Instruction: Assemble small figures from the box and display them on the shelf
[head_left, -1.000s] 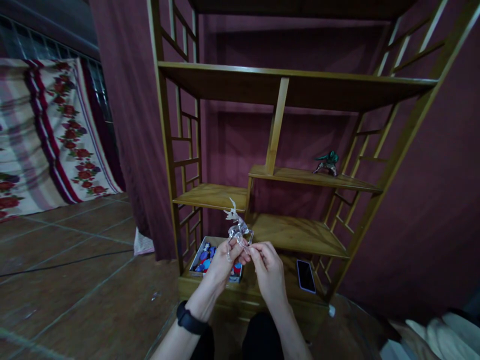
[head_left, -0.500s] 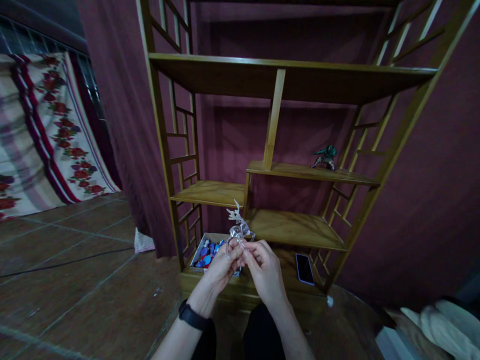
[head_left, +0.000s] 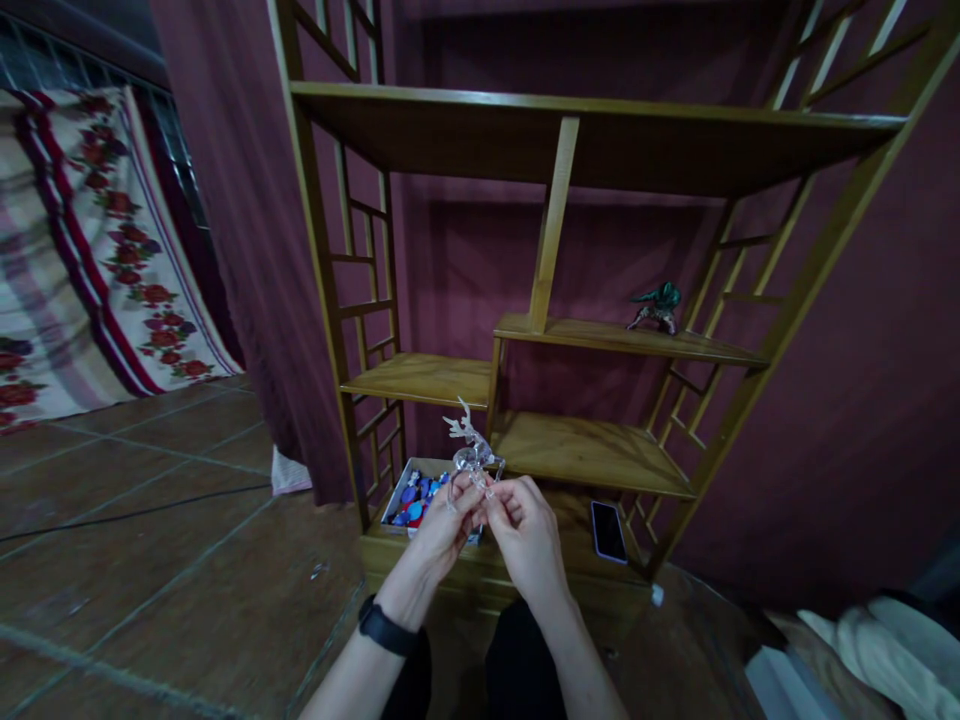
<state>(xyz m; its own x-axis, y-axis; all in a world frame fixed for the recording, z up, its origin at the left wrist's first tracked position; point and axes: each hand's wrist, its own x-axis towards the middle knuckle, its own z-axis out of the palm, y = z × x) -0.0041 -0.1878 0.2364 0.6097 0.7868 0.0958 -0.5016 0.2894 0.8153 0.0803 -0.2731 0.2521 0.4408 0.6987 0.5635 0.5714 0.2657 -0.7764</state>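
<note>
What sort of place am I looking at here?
Probably a room in a home, though I can't be sure: there's a wooden shelf unit, a flower-patterned cloth and a tiled floor.

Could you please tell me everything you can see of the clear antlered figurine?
The clear figurine looks like glass or transparent plastic, colourless and shiny, with a deer-like body, thin legs and paler branching antlers pointing up. It is held in front of the shelves, roughly upright. The left hand grips it from below; the right hand pinches at its lower part. Finer details are unclear.
</note>
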